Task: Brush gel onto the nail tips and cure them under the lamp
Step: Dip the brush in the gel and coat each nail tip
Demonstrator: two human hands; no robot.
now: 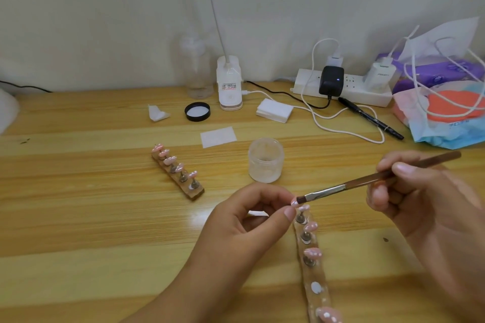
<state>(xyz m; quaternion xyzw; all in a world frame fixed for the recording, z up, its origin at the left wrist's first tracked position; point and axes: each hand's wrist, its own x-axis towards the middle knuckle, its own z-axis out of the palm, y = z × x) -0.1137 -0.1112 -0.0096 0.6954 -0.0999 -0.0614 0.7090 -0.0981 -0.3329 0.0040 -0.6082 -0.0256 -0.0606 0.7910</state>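
Observation:
My left hand (252,220) pinches a small pink nail tip (294,202) between thumb and fingers, just above a wooden strip holder (313,280) that carries several pink nail tips on metal stands. My right hand (409,191) grips a brown-handled brush (349,186), and its flat bristles touch the pinched tip. An open clear gel jar (266,160) stands behind the hands. A second wooden holder (178,172) with several pink tips lies to the left. The white lamp (229,84) stands at the back by the wall.
On the wooden table (91,231) lie a black jar lid (197,111), white wipes (218,136), a pad stack (274,110) and a black pen (370,118). A power strip (341,86) with chargers and cables, plus bags (446,113), crowd the back right. A clear bottle (198,71) stands beside the lamp.

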